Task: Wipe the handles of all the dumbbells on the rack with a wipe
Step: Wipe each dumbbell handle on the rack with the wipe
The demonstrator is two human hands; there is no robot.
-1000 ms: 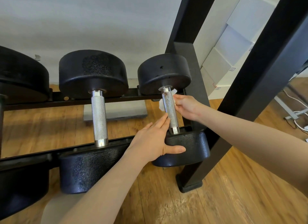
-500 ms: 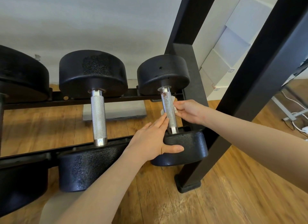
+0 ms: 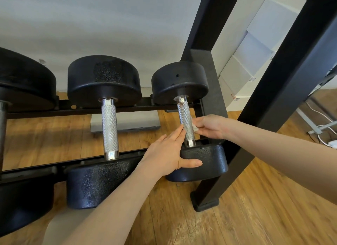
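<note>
Right hand [image 3: 209, 127]: centre right of frame, pinching a small crumpled white wipe [image 3: 195, 127] against the right side of the knurled silver handle [image 3: 186, 122], likely for rubbing along its length.
Left hand [image 3: 168, 154]: fingers straight along the handle's left side, thumb across the near black head [image 3: 202, 162]; grasps nothing, seemingly steadying the small black dumbbell.
Handle: rusty spot near its top end.
Next dumbbell handle [image 3: 109, 128]: left of centre, untouched.
Black steel rack rail [image 3: 54, 111]: carries the far heads.
</note>
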